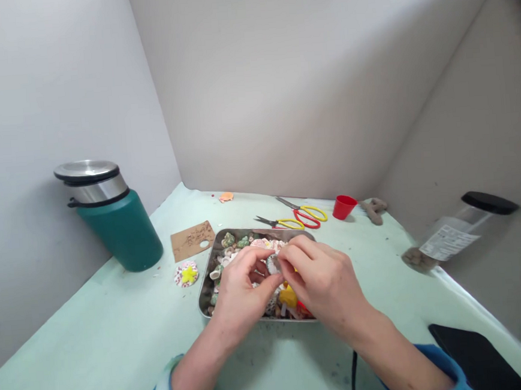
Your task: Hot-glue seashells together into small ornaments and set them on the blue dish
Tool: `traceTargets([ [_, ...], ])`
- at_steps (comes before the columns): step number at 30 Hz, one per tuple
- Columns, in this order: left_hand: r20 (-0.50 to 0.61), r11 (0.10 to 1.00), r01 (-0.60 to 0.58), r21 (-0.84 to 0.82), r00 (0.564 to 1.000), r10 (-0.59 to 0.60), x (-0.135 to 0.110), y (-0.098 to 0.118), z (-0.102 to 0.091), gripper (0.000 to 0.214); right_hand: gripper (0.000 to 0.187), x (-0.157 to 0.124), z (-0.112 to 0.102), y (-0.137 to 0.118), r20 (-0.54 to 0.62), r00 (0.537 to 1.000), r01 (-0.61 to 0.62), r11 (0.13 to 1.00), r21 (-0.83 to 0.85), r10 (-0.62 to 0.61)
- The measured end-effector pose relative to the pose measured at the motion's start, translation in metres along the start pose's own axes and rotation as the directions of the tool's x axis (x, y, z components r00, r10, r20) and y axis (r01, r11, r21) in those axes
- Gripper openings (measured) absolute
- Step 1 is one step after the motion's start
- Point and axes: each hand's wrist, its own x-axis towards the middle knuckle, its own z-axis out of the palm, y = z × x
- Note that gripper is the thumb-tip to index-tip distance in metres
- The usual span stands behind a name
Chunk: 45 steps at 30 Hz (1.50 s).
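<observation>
Over a metal tray (203, 283) of shells, my two hands meet at a small grey-white shell-like piece (272, 264). My left hand (244, 283) grips its left side between thumb and fingers. On the right side, the thumb and fingertips of my right hand (323, 277) are pinched against it, hiding part of it. Below my hands, a yellow piece (288, 297) lies among shells and small bits in the tray. Green-tinged shells (228, 240) show at its far left corner. My hands cover much of the tray's middle and right side.
Two pairs of scissors, one yellow-handled (313, 212), lie behind the tray near a red cup (344, 207) and brown lumps (373, 210). Left are a green flask (121, 230), cardboard (193, 241) and a speckled disc with yellow star (187, 274). A jar (453, 237) and black slab (475, 352) stand right.
</observation>
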Motion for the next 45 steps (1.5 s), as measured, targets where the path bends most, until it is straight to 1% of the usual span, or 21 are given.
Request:
traceTargets([
  [3,0.004,0.982,0.122,-0.146,0.992,-0.123,0.001,0.002,0.000,0.027,0.021,0.000,-0.001,0.003,0.009,1.000,-0.012,0.998,0.061,0.011],
  [6,0.068,0.916,0.244,-0.318,0.970,-0.234,0.001,0.006,0.001,0.033,0.020,0.000,-0.003,0.005,0.008,0.999,-0.034,0.984,0.173,0.033],
  [8,0.107,0.870,0.293,-0.397,0.956,-0.273,0.001,0.008,0.000,0.036,0.021,-0.001,-0.004,0.004,0.014,0.999,-0.051,0.974,0.220,0.049],
  [11,0.138,0.828,0.324,-0.459,0.946,-0.294,0.000,0.005,-0.001,0.037,0.018,-0.001,-0.004,0.003,0.027,0.997,-0.072,0.967,0.242,0.068],
  [17,0.146,0.775,0.294,-0.559,0.955,-0.257,-0.001,0.001,-0.001,0.035,0.015,0.000,-0.006,0.001,0.044,0.995,-0.098,0.963,0.251,0.090],
  [22,0.108,0.773,0.283,-0.568,0.957,-0.271,-0.003,0.005,0.001,0.030,0.010,0.000,-0.010,-0.001,0.095,0.990,-0.131,0.953,0.273,0.109],
  [27,0.094,0.782,0.270,-0.561,0.960,-0.264,-0.003,0.006,0.001,0.025,0.001,0.001,-0.012,0.001,0.164,0.973,-0.205,0.931,0.303,0.161],
  [30,0.084,0.805,0.259,-0.533,0.963,-0.254,-0.003,0.007,0.001,0.023,0.007,0.001,-0.014,0.001,0.208,0.960,-0.249,0.911,0.328,0.187],
  [32,0.076,0.817,0.251,-0.520,0.966,-0.248,-0.003,0.007,0.001,0.022,0.007,0.002,-0.014,0.000,0.228,0.954,-0.270,0.895,0.356,0.197],
  [37,0.055,0.827,0.246,-0.505,0.966,-0.253,-0.003,0.007,0.002,0.020,0.009,0.002,-0.014,0.001,0.252,0.942,-0.305,0.873,0.380,0.219],
  [45,0.003,0.838,0.250,-0.485,0.959,-0.284,-0.004,0.009,0.006,0.019,0.014,0.003,-0.012,0.002,0.310,0.907,-0.394,0.829,0.396,0.283],
])
